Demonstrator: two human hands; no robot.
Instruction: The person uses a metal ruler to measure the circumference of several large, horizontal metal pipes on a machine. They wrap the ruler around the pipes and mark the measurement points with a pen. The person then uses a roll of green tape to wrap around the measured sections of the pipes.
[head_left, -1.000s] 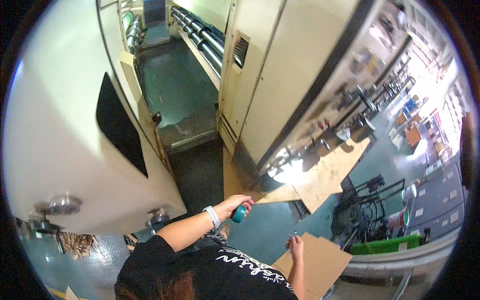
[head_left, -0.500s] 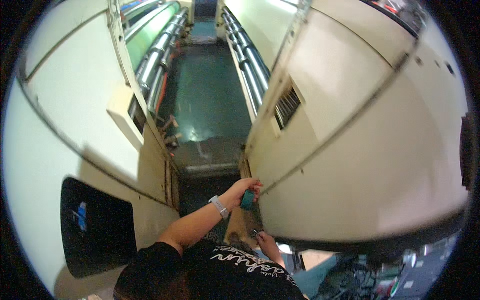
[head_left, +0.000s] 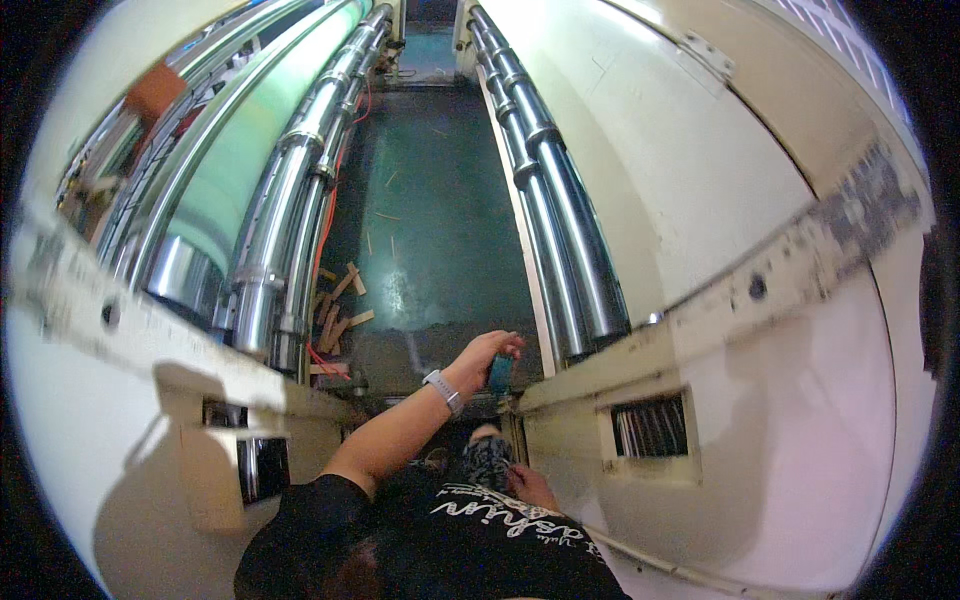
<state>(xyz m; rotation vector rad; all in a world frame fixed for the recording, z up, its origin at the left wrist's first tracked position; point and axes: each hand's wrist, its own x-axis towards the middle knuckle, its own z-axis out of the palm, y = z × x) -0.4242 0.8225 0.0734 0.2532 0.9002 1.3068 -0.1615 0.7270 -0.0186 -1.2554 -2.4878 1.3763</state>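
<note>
the left hand (head_left: 487, 357) is raised at the mouth of a narrow aisle between two long cream machines, its fingers closed round a small teal object (head_left: 500, 373) that hangs just below the fingertips. what kind of object it is cannot be told; only a short teal block shows. a pale wristband (head_left: 443, 390) sits on that forearm, which comes up from the black printed shirt (head_left: 470, 540) at the lower edge.

the teal object is right beside the near corner of the right-hand machine (head_left: 780, 400), close to the low end of that machine's chrome rollers (head_left: 560, 220), and it may touch the cream edge there, though this cannot be told for sure. a slotted vent (head_left: 650, 428) is set in the same machine's front panel, to the right of the teal object and a little lower.

the right hand (head_left: 528, 485) is low, below the teal object, lying against the shirt near a dark patterned patch; whether its fingers are spread or curled cannot be told.

beyond the teal object the dark green floor (head_left: 440, 200) runs away down the aisle. scraps of wood (head_left: 340, 310) lie on it to the left, against the foot of the left-hand machine's chrome rollers (head_left: 290, 190), with a red cable (head_left: 322, 240) beside them.
</note>
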